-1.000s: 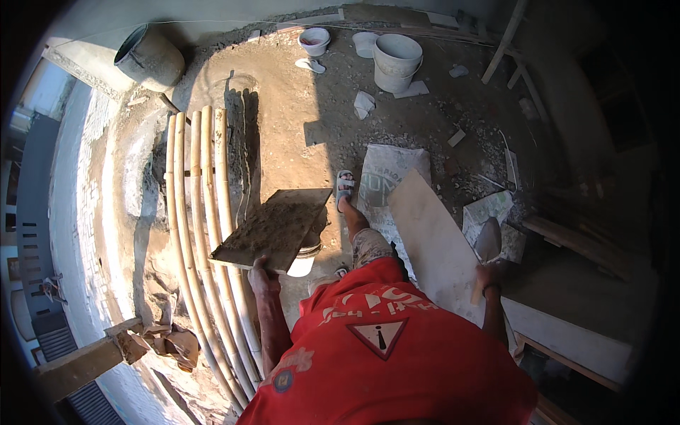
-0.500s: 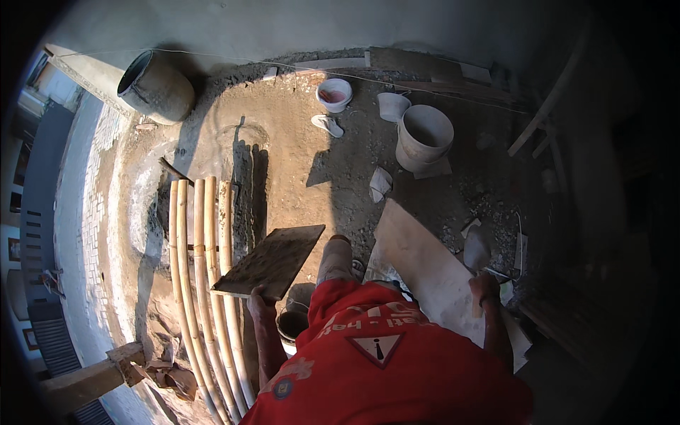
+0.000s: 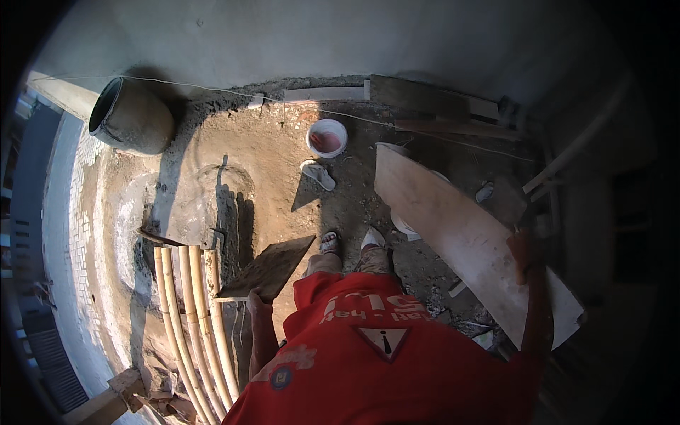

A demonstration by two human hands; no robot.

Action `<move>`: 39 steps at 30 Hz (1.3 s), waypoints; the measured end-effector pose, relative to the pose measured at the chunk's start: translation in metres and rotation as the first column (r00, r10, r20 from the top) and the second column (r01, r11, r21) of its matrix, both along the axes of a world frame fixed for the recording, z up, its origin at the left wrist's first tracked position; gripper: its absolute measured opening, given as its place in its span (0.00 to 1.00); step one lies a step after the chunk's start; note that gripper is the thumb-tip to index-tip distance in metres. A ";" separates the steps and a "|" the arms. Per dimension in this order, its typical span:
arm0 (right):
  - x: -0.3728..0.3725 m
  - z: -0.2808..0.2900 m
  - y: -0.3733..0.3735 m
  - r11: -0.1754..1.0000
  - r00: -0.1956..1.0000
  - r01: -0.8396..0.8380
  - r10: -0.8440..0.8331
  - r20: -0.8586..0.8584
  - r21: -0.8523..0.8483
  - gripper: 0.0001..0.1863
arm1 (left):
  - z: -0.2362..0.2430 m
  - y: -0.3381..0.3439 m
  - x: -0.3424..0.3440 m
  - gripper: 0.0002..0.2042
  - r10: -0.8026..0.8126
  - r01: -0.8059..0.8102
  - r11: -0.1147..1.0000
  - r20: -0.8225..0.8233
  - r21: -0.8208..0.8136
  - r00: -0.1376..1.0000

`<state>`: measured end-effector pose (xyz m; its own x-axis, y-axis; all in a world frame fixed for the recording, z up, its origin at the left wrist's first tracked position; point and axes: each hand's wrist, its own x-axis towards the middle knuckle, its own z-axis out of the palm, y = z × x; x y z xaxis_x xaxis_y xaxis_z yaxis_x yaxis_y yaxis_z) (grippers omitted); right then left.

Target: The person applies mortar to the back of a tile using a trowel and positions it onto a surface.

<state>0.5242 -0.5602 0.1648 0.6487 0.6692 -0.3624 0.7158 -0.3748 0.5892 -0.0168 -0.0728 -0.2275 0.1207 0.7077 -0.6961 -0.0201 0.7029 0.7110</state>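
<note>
My left hand (image 3: 260, 306) is closed on the near edge of a square, dark-stained mortar board (image 3: 265, 270), which tilts beside the bamboo poles (image 3: 191, 319). My right hand (image 3: 523, 256) grips the handle of a trowel, whose grey blade (image 3: 507, 201) points away from me and is blurred in the shade. Below that hand a long pale board (image 3: 453, 227) slants from the middle to the right. It covers most of a white bucket (image 3: 405, 225). Whether my right hand touches this board I cannot tell.
A large drum (image 3: 134, 117) leans at the back left near the grey wall (image 3: 297, 42). A white pail (image 3: 327, 138) with pinkish contents stands ahead, close to a loose sandal (image 3: 317, 174). A string (image 3: 354, 117) runs along the wall. Rubble (image 3: 453, 312) lies at right.
I have stepped forward; the pail and drum appear nearer. The long board has shifted forward, now covering much of the bucket. My right hand with the trowel is farther right and forward.
</note>
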 end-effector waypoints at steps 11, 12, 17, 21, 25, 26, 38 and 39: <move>0.378 -0.055 0.195 0.993 0.993 -0.080 0.087 0.079 -0.090 0.10 | 0.084 0.069 0.250 0.14 0.568 -0.547 0.802 0.023 -0.241 0.823; 0.417 -0.074 0.216 0.991 0.990 -0.111 0.116 0.076 -0.070 0.11 | 0.082 0.072 0.269 0.14 0.597 -0.578 0.786 0.027 -0.218 0.802; 0.558 -0.188 0.320 0.982 0.999 -0.004 0.010 -0.031 0.188 0.17 | 0.086 0.088 0.368 0.14 0.767 -0.752 0.629 -0.006 -0.197 0.642; 0.680 -0.307 0.379 0.971 0.963 0.103 -0.043 -0.268 0.216 0.19 | 0.105 0.098 0.435 0.16 0.833 -0.803 0.542 0.033 -0.247 0.552; 0.726 -0.354 0.449 0.938 0.948 0.191 -0.100 -0.301 0.290 0.17 | 0.140 0.089 0.480 0.18 0.882 -0.855 0.454 -0.008 -0.249 0.471; 0.745 -0.365 0.453 0.934 0.943 0.201 -0.101 -0.318 0.297 0.18 | 0.149 0.092 0.500 0.18 0.891 -0.863 0.435 -0.019 -0.258 0.454; 0.935 -0.448 0.497 0.856 0.904 0.397 -0.303 -0.302 0.331 0.17 | 0.184 0.081 0.573 0.15 0.900 -0.890 0.395 -0.099 -0.229 0.425; 0.946 -0.451 0.503 0.832 0.895 0.424 -0.327 -0.303 0.356 0.17 | 0.179 0.084 0.579 0.14 0.901 -0.889 0.394 -0.094 -0.232 0.424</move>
<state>1.4705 -0.0568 -0.2864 0.8156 0.5074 -0.2782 0.5618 -0.8095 0.1706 0.5626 0.0113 -0.0480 -0.4580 0.2613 -0.8497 -0.7560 0.3884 0.5269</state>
